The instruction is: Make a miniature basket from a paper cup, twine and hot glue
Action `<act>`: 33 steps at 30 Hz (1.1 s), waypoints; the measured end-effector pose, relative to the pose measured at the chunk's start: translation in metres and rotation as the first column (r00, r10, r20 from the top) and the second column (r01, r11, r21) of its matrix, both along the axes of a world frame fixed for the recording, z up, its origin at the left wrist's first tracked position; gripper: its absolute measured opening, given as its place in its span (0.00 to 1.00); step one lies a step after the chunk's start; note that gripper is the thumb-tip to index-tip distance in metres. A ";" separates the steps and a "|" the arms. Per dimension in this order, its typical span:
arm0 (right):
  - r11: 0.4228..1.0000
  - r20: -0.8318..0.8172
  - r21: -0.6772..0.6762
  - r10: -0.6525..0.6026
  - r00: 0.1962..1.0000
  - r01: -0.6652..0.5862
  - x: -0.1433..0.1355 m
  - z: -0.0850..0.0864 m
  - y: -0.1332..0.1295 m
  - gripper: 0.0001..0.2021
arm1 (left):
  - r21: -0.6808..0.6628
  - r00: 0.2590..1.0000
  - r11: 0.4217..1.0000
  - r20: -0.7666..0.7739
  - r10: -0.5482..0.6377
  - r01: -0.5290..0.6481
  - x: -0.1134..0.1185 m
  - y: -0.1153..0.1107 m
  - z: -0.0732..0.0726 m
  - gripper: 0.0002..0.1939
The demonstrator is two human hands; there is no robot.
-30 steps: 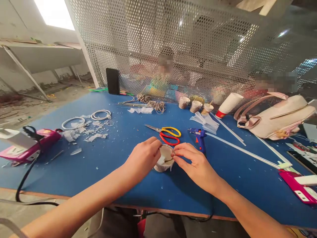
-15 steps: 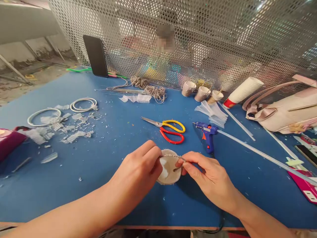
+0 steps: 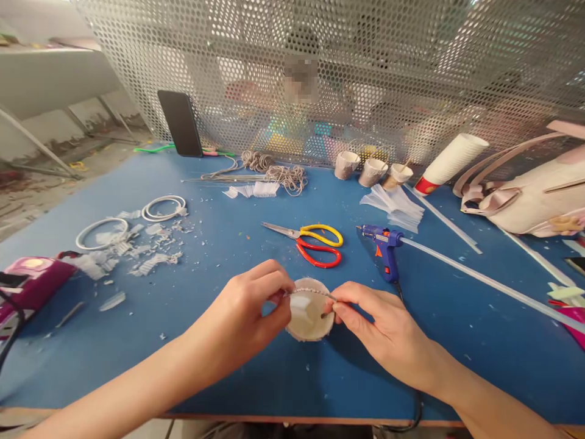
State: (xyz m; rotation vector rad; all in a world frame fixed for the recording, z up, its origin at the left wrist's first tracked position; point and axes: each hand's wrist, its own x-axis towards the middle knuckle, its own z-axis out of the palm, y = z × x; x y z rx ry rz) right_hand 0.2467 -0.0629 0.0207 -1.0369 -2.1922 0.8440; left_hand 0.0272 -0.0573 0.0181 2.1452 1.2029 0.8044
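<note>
Straighter than before, the thin twisted grey cord point(image 3: 311, 290) spans the round off-white cup point(image 3: 305, 330) sideways; left hand point(image 3: 249, 305) and right hand point(image 3: 382, 323) pinch it. Both flank the cup, equally near.

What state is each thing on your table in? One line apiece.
Cord: stretched between left hand and right hand
Working cup: mouth up
Scissors: lying flat
Glue gun: on its side, stick inserted
Phone: propped up
Twine: bundled
Cup stack: nested, tilted
</note>
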 end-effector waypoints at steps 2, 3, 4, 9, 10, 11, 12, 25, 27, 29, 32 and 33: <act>1.000 -0.013 0.009 0.008 1.000 -0.008 0.000 0.000 0.001 0.07 | -0.078 0.999 0.996 0.024 -0.045 0.047 -0.005 0.005 0.002 0.09; 1.000 -0.022 0.016 0.010 1.000 -0.010 0.000 -0.001 0.001 0.07 | -0.110 0.997 0.992 0.037 -0.064 0.068 -0.007 0.008 0.002 0.09; 1.000 -0.031 0.024 0.013 0.999 -0.012 0.000 -0.002 0.001 0.07 | -0.140 0.996 0.986 0.045 -0.081 0.087 -0.009 0.010 0.003 0.08; 1.000 -0.057 0.017 0.016 0.998 -0.015 0.001 -0.005 0.003 0.06 | -0.273 0.989 0.950 0.038 -0.144 0.149 -0.013 0.020 0.009 0.08; 1.000 -0.060 0.012 0.018 0.998 -0.018 0.001 -0.005 0.003 0.06 | -0.293 0.987 0.942 0.041 -0.156 0.161 -0.013 0.021 0.010 0.08; 1.000 -0.064 0.009 0.021 0.998 -0.021 0.001 -0.005 0.004 0.07 | -0.308 0.984 0.934 0.048 -0.172 0.178 -0.013 0.023 0.012 0.08; 1.000 -0.067 0.008 0.025 0.997 -0.024 0.001 -0.004 0.004 0.07 | -0.323 0.980 0.925 0.059 -0.192 0.201 -0.014 0.024 0.013 0.08; 0.996 -0.049 0.064 0.063 0.997 -0.060 0.001 0.000 0.004 0.07 | -0.390 0.921 0.836 0.206 -0.330 0.386 -0.021 0.024 0.006 0.13; 0.995 -0.040 0.077 0.065 0.997 -0.061 0.000 0.001 0.004 0.07 | -0.342 0.916 0.852 0.206 -0.344 0.396 -0.021 0.023 0.004 0.12; 0.994 -0.030 0.082 0.073 0.997 -0.070 0.001 0.003 0.004 0.06 | -0.296 0.912 0.866 0.208 -0.354 0.404 -0.022 0.022 0.002 0.10; 0.993 0.003 0.082 0.081 0.997 -0.081 0.003 0.007 0.002 0.06 | -0.263 0.910 0.877 0.221 -0.351 0.402 -0.022 0.017 0.000 0.09; 0.993 0.015 0.088 0.078 0.997 -0.079 0.004 0.008 0.001 0.06 | -0.260 0.913 0.881 0.219 -0.345 0.396 -0.021 0.015 -0.001 0.09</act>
